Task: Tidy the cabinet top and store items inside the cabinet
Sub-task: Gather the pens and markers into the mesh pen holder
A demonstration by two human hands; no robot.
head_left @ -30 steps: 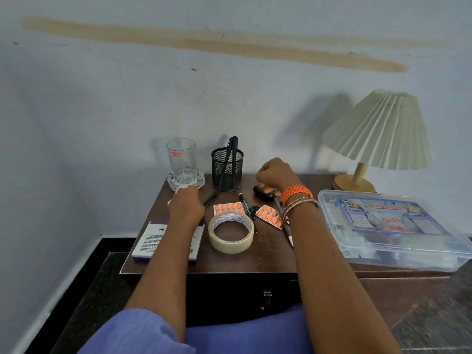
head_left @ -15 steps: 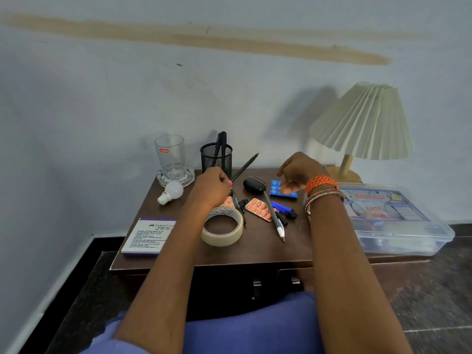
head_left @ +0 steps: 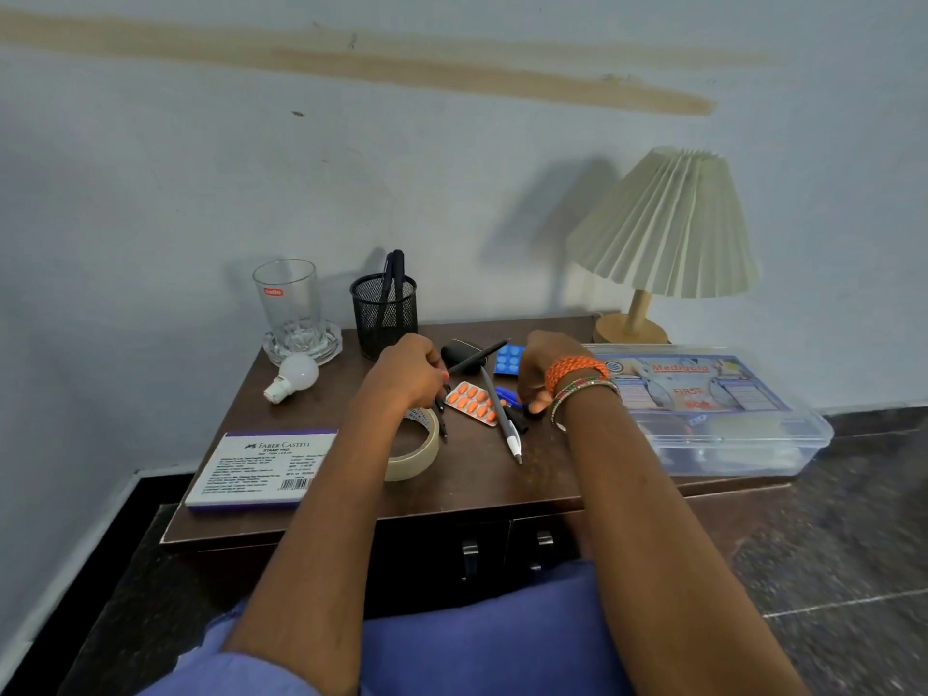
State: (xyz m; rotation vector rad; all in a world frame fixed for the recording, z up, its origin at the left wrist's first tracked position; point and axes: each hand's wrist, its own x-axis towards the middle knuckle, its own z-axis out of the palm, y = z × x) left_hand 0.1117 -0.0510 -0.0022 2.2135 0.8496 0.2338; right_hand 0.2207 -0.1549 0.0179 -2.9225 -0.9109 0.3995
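Observation:
On the brown cabinet top [head_left: 502,487] lie loose items. My left hand [head_left: 409,371] grips a black pen [head_left: 477,356] whose tip points up and to the right. My right hand [head_left: 547,371], with bangles at the wrist, curls down over a blue pen [head_left: 504,394] and pinches its end. Between the hands lie an orange pill strip [head_left: 472,401] and a grey-and-white pen [head_left: 502,419]. A blue pill strip [head_left: 507,359] and a black oval object [head_left: 457,350] sit behind them. The tape roll [head_left: 419,457] is partly hidden by my left forearm.
A mesh pen holder [head_left: 384,313] with pens, a glass [head_left: 288,303] on a glass dish, and a bulb [head_left: 296,376] stand at the back left. A stamp pad box [head_left: 261,464] lies front left. A lamp [head_left: 668,228] and clear first-aid box [head_left: 713,409] fill the right. Door handles [head_left: 469,552] show below.
My left hand picked up the black pen and now holds it above the pill strip. My right hand moved from the blue pill strip down onto the blue pen.

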